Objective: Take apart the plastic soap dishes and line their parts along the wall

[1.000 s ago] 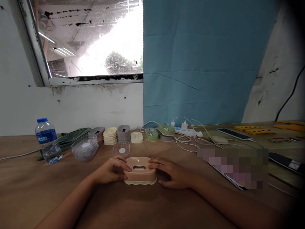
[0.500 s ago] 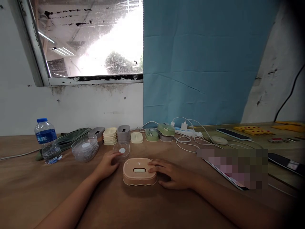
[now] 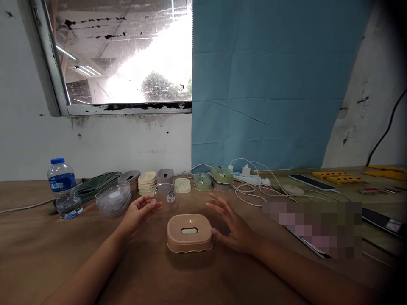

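Observation:
Between my hands on the brown table stands a peach-coloured plastic box [image 3: 190,237] with a slot in its top, a pale piece showing in the slot. My left hand [image 3: 140,212] pinches the left edge of a clear plastic lid [image 3: 168,190], which is raised and tilted upright behind the box. A round printed sticker [image 3: 171,197] shows on the lid. My right hand [image 3: 229,224] is open at the right side of the box, fingers spread, with the thumb close to the box's edge; I cannot tell whether it touches.
A stack of clear lids [image 3: 113,199] and a water bottle [image 3: 64,188] stand at left. Grey boxes [image 3: 165,178], cream trays [image 3: 147,180] and green boxes [image 3: 221,174] line the back. White cables [image 3: 248,190], a power strip [image 3: 246,176] and a blurred-over tablet [image 3: 313,245] lie at right.
My left hand has picked the clear lid off the table and tipped it upright. My right hand has lifted its fingers from the top of the peach box.

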`<state>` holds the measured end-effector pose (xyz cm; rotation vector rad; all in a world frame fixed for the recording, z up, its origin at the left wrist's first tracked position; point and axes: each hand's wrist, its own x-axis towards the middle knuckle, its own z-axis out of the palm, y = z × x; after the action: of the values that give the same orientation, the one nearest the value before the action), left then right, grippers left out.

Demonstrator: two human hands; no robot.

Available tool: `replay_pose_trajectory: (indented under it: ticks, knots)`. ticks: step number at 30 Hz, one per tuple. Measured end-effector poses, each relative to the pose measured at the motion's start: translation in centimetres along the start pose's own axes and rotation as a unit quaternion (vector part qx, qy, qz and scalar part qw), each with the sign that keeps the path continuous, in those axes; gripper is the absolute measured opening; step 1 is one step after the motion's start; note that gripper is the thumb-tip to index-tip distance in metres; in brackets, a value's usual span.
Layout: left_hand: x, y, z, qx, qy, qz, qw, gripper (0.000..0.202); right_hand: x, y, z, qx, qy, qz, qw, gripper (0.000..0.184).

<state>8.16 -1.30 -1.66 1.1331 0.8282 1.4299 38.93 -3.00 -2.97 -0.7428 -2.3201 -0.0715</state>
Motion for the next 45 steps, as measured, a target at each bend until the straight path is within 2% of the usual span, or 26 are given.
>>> replay_pose_trajectory:
  ticks: [4, 10, 13, 16, 21, 23, 27, 32, 35, 40, 45]
  knots:
    - [-1.2, -0.1, 1.4, -0.039, -0.073, -0.033, 0.996, 0.034, 0.0, 0.0, 0.3, -0.015, 0.018, -0.008, 1.0, 0.057]
    - [-2.4, -0.6, 2.6, -0.066, -0.219, -0.091, 0.969, 0.025, 0.0, -0.3, 0.2, 0.014, -0.008, -0.041, 0.999, 0.06]
    - [-2.7, -0.8, 2.8, -0.06, -0.257, -0.102, 0.959, 0.026, 0.0, -0.3, 0.2, 0.007, -0.023, -0.058, 0.998, 0.056]
    - [-2.6, -1.0, 2.7, -0.043, -0.253, -0.074, 0.964, 0.036, -0.1, 0.0, 0.2, -0.006, -0.029, -0.071, 0.997, 0.053]
    - [-1.7, -1.3, 2.1, 0.029, -0.195, 0.037, 0.98, 0.069, 0.0, 0.0, -0.1, 0.003, -0.064, -0.062, 0.996, 0.051]
    - [-1.2, -1.6, 1.7, 0.073, -0.194, 0.055, 0.977, 0.07, 0.1, -0.1, -0.3, 0.015, -0.09, -0.042, 0.995, 0.05]
    - [-0.6, -2.1, 0.7, 0.154, -0.226, 0.014, 0.962, 0.054, 0.3, -0.4, -0.3, 0.053, -0.141, 0.009, 0.989, 0.049]
    - [-0.6, -2.1, 0.4, 0.237, -0.232, -0.037, 0.943, 0.038, 0.3, -0.1, 0.1, 0.126, -0.172, 0.047, 0.976, 0.047]
    - [-0.7, -2.0, 0.6, 0.205, -0.235, -0.05, 0.949, 0.032, 0.3, 0.0, 0.0, 0.147, -0.183, 0.056, 0.971, 0.049]
    - [-0.6, -1.9, 0.6, 0.144, -0.272, -0.063, 0.949, 0.028, 0.2, 0.0, -0.2, 0.139, -0.207, 0.071, 0.966, 0.074]
    - [-0.5, -1.9, 0.5, 0.146, -0.296, -0.057, 0.942, 0.028, 0.1, 0.4, 0.2, 0.144, -0.198, 0.08, 0.966, 0.073]
